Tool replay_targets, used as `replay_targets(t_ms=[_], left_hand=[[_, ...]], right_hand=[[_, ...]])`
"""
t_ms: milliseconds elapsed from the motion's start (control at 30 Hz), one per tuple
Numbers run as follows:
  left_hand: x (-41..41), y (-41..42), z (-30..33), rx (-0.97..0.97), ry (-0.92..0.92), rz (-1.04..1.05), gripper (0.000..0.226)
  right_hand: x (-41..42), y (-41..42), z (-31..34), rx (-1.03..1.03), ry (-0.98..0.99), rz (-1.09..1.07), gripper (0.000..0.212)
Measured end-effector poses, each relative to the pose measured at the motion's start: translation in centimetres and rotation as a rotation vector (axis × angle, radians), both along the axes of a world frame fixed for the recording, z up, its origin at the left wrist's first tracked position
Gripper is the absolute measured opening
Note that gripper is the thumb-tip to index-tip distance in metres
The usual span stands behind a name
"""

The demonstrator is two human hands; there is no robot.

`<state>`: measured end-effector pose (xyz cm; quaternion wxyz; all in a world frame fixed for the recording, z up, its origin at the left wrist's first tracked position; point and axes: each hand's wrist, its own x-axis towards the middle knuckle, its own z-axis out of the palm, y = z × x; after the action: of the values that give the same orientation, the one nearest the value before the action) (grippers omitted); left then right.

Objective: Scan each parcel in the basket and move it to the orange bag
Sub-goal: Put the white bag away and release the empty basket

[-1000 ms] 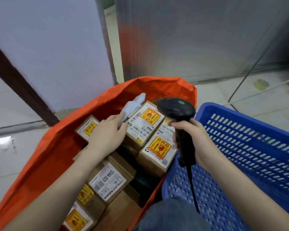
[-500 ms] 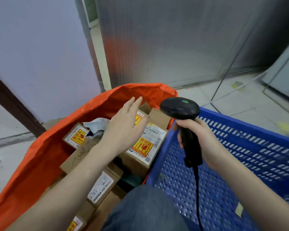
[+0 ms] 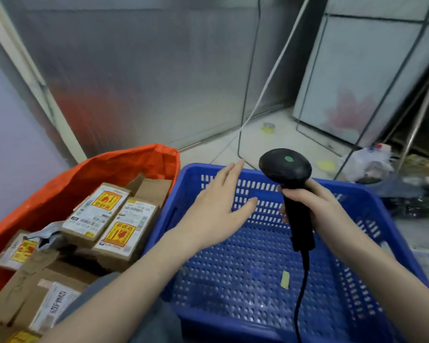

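Both hands over blue basket: left hand flat, empty; right hand grips upright scanner, head facing away.

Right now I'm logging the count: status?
Left hand open over blue basket, right hand gripping scanner. Parcels in orange bag. No obstruction.

Bare forearms, no sleeves — grey-blue trousers over the knee.

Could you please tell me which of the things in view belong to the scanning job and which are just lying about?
Job: blue basket, orange bag, parcels, scanner gripped by right hand, open left hand.

Lying about: tape roll, yellow scrap, plastic bag.
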<state>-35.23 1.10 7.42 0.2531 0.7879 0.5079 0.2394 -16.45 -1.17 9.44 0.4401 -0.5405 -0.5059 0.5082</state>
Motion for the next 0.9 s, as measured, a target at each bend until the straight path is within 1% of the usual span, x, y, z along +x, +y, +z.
replay_targets(t_ms=[133, 167, 233, 400, 567, 667, 767, 867, 900], left_hand=[[5.5, -0.8, 0.8, -0.071, -0.075, -0.130, 0.094], [6.9, -0.9, 0.9, -0.082, -0.084, -0.156, 0.097], [9.8, -1.1, 1.0, -0.095, -0.082, -0.209, 0.099], [17.1, -1.7, -0.2, -0.107, -0.024, -0.337, 0.097], [23.5, -2.4, -2.8, -0.106, 0.048, -0.467, 0.090], [26.8, -3.0, -4.6, -0.085, 0.103, -0.529, 0.085], [29.9, -3.6, -6.3, -0.061, 0.163, -0.595, 0.082], [32.6, -3.9, -8.3, -0.033, 0.202, -0.647, 0.077], [33.4, -4.0, -9.0, -0.030, 0.208, -0.656, 0.075]], right_hand=[[5.4, -2.0, 0.2, 0.096, -0.121, -0.067, 0.026], [6.8, -2.4, 0.2, 0.127, -0.154, -0.084, 0.023], [9.4, -3.3, -0.1, 0.177, -0.177, -0.120, 0.010], [15.9, -5.7, -0.9, 0.223, -0.209, -0.270, 0.011], [22.4, -8.2, -2.6, 0.167, -0.293, -0.420, 0.004], [25.9, -9.7, -4.3, 0.144, -0.339, -0.482, 0.011], [29.1, -11.2, -6.7, 0.132, -0.373, -0.574, 0.012], [31.2, -12.6, -9.5, 0.091, -0.367, -0.649, 0.011], [31.6, -13.0, -10.5, 0.060, -0.356, -0.660, 0.017]])
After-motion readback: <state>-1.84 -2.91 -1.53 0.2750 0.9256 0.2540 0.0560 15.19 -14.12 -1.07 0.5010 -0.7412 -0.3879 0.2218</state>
